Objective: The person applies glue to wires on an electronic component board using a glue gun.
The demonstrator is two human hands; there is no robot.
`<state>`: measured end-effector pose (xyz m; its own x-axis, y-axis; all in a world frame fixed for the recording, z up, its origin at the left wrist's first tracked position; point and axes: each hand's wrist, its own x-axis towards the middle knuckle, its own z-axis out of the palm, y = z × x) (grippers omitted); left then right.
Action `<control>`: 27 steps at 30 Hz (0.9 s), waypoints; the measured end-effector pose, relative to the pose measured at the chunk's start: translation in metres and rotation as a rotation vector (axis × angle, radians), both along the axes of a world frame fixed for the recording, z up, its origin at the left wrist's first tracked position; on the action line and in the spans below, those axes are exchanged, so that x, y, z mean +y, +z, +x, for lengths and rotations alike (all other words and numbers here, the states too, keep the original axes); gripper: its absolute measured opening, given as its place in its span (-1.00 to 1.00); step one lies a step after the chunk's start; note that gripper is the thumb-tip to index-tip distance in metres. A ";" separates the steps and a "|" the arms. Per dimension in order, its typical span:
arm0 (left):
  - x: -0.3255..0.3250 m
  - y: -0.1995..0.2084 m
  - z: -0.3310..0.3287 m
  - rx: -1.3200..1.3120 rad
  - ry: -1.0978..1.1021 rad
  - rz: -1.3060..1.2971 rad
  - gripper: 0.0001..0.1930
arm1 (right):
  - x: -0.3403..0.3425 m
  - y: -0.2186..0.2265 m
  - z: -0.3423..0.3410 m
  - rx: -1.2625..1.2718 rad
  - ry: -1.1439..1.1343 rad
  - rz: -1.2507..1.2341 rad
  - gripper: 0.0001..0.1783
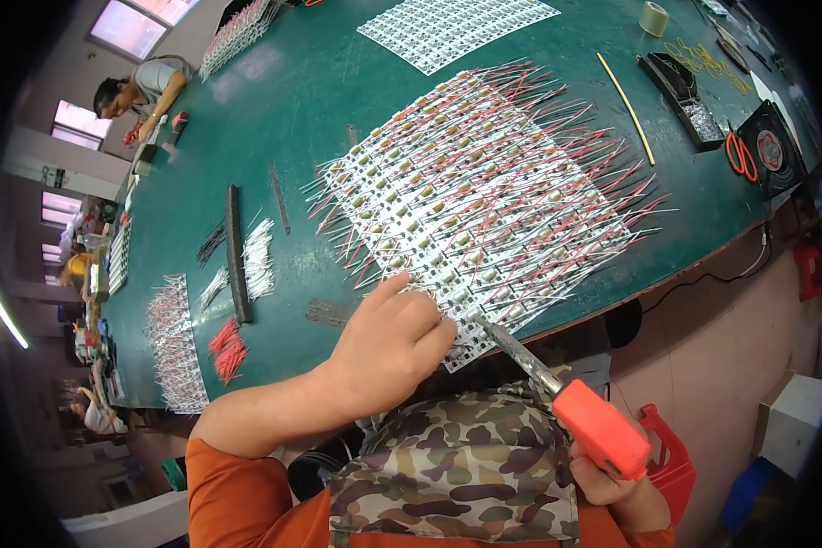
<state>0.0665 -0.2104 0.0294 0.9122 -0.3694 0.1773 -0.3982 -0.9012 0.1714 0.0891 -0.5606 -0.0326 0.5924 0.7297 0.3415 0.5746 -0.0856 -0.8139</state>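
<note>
On the green table (320,100), seen from the head, lies a white circuit-board sheet (416,205) bristling with red and white wires (571,187). The left hand (388,342) curls at its near corner, whether pinching anything I cannot tell; the right hand (605,484) grips a red-handled soldering iron (601,429), tip at that corner.

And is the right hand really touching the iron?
Touching. The head view shows it plainly: the right hand grips the iron by its red handle.

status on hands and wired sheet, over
Right hand gripping red-handled iron, tip at wired sheet. Left hand at its near end. Possible snag: red and white wires jutting past edges.
</note>
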 end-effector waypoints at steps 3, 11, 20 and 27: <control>-0.002 0.003 0.000 0.035 0.000 0.023 -0.74 | 0.006 0.000 0.003 0.036 0.004 0.050 -0.28; -0.003 0.004 0.006 0.004 -0.063 0.057 -0.80 | 0.013 -0.004 0.003 0.086 0.010 0.106 -0.24; -0.003 0.012 0.008 0.139 -0.065 0.110 -0.72 | 0.019 -0.004 -0.002 0.117 -0.041 0.141 -0.21; 0.001 0.012 0.009 0.169 -0.073 0.080 -0.74 | 0.024 0.001 0.001 0.020 -0.050 0.125 -0.22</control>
<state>0.0756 -0.2098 0.0410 0.8968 -0.4425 -0.0083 -0.4347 -0.8843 0.1705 0.0905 -0.5361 -0.0314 0.6347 0.6515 0.4156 0.5554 -0.0106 -0.8315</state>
